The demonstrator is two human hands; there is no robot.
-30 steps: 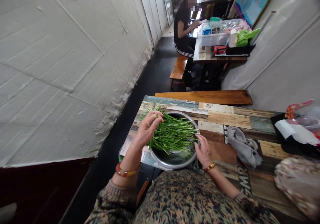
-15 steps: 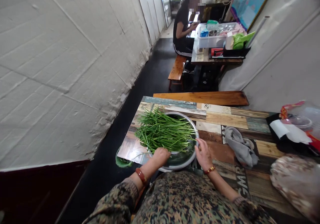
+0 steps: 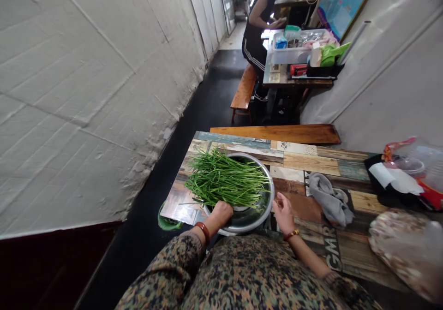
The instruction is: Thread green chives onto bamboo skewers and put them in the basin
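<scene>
"One loose heap of greens (image 3: 226,178) is lying across a bowl (image 3: 247,229) on a patchwork table (image 3: 311,162). From your distant post, how are the hands placed?"

"I'm seeing the left hand (image 3: 221,214) resting at the heap's near edge, by the bowl's near-left rim. Its fingers are curling inward; whether they are pinching a strand, I'm not able to tell. The right hand (image 3: 284,213) is hovering just beside the bowl's right rim, fingers slightly spread, nothing showing in its grasp."

"How far along is the work looking?"

"I'm judging the gathering done: the greens are forming one heap, strands mostly running left to right, left ends overhanging the rim. Going through the bulk is looking largely unfinished. A tub (image 3: 168,223) below the table's left edge is also showing green, but I'm finding its contents too small to name."

"And around them?"

"A gray cloth (image 3: 330,199) is lying right of the bowl, and a filled bag (image 3: 403,250) is sitting farther right. Beyond, a person (image 3: 261,19) is stooping beside a second table (image 3: 275,78)."
</scene>
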